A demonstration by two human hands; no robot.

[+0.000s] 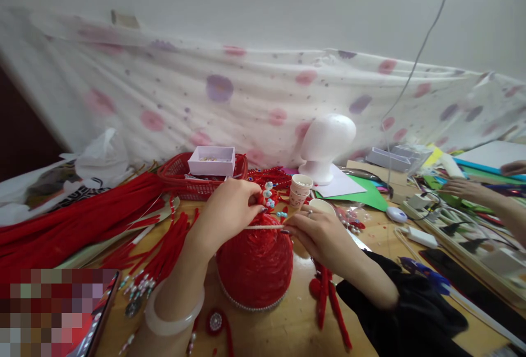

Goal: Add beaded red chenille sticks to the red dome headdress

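A red dome-shaped headpiece [255, 269] with a pearl-like trim along its lower edge stands on the wooden table [267, 335]. Over its top, a thin white stick [265, 227] runs level between my two hands. My left hand [232, 206] is closed at the stick's left end, beside a sprig of pale blue and white beads [269, 195]. The fingers of my right hand [314, 231] pinch its right end. A small turquoise bead cluster [281, 214] shows between the hands. My fingertips partly cover the top of the headpiece.
Behind are a red basket [175, 179] with a white box [211, 160], paper cups [301, 184] and a white foam head [329, 140]. Red strips [82, 214] and a phone [98, 318] lie left. Another person's hands [468, 188], a power strip [464, 242] and a mouse [396, 214] are right.
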